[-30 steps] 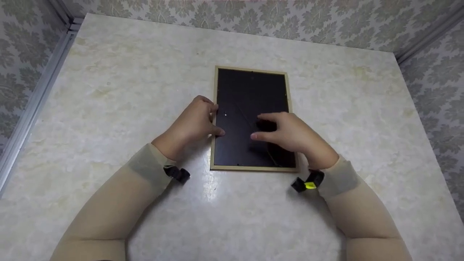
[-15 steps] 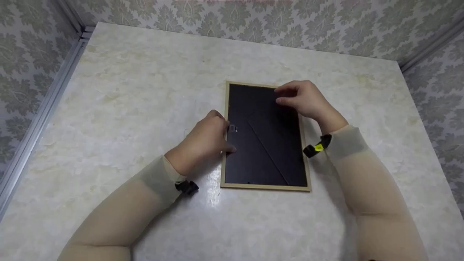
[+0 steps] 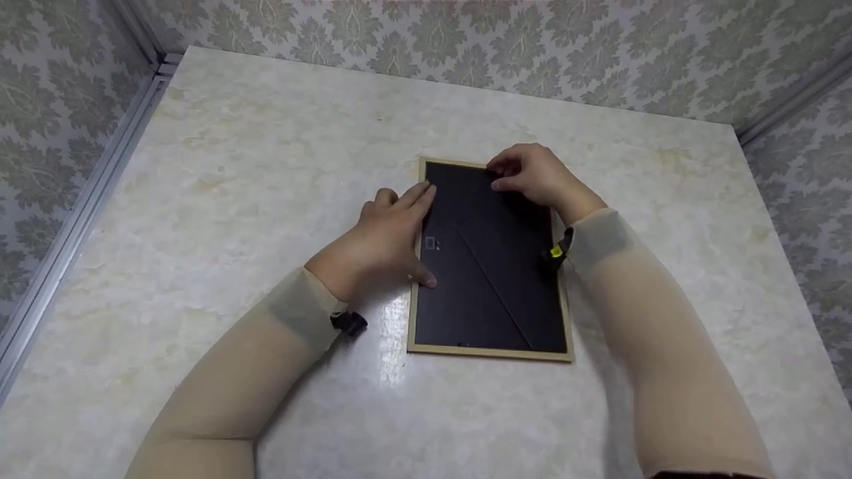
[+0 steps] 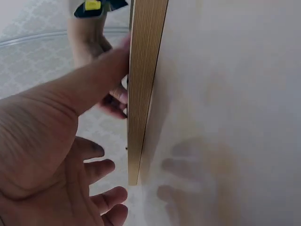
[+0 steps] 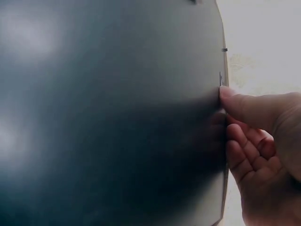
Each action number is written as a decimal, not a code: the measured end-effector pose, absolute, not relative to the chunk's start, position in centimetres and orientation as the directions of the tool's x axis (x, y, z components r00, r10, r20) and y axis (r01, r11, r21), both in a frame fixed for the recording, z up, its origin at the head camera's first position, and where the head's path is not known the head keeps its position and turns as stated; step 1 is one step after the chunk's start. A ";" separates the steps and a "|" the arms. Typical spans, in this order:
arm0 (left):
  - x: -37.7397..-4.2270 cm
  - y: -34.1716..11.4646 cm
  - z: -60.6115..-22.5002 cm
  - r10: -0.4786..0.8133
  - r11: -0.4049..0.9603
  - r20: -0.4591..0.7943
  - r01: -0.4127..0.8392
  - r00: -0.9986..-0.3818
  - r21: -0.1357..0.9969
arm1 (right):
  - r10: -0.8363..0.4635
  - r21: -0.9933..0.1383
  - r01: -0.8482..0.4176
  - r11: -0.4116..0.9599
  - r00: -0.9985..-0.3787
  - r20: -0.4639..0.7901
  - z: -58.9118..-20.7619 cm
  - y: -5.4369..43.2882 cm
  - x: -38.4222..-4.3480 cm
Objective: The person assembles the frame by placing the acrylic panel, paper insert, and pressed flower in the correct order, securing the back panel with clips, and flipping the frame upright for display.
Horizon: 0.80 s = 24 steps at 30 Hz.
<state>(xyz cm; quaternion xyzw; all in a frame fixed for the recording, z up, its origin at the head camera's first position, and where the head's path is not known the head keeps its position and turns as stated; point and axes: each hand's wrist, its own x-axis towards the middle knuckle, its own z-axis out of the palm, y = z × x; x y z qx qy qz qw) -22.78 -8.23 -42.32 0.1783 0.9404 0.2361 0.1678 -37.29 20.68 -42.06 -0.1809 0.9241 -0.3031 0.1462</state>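
A picture frame (image 3: 489,266) lies back side up on the table, with a thin light wooden border, a black backing board and small metal tabs at its edges. My left hand (image 3: 389,236) rests at the frame's left side, fingers spread and straight and the thumb on the backing. In the left wrist view, the wooden edge (image 4: 143,89) stands beside the spread fingers (image 4: 106,169). At the far edge, my right hand (image 3: 532,174) pinches the border near its right corner. The right wrist view shows the thumb (image 5: 240,106) by a small tab, fingers curled at the rim.
The marbled table (image 3: 279,146) extends around the frame. Patterned wall panels (image 3: 452,40) enclose it at the back and both sides, with a metal rail (image 3: 86,219) on the left. A dark wrist strap (image 3: 349,322) sits on the left wrist.
My right hand has moved from above the middle of the backing to the frame's far edge. The left fingers have straightened and spread along the left border.
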 end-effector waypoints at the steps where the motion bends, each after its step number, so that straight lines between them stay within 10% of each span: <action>1: -23.0 -8.3 -42.3 0.415 0.830 -0.245 0.254 -0.876 0.497 | -0.422 -0.616 -0.246 0.749 -0.893 -0.156 -42.1 20.8 -37.3; 24: -25.6 -10.0 -41.6 0.489 0.853 -0.316 0.371 -0.813 0.367 | -0.461 -0.627 -0.252 0.737 -0.866 -0.193 -41.9 20.9 -38.6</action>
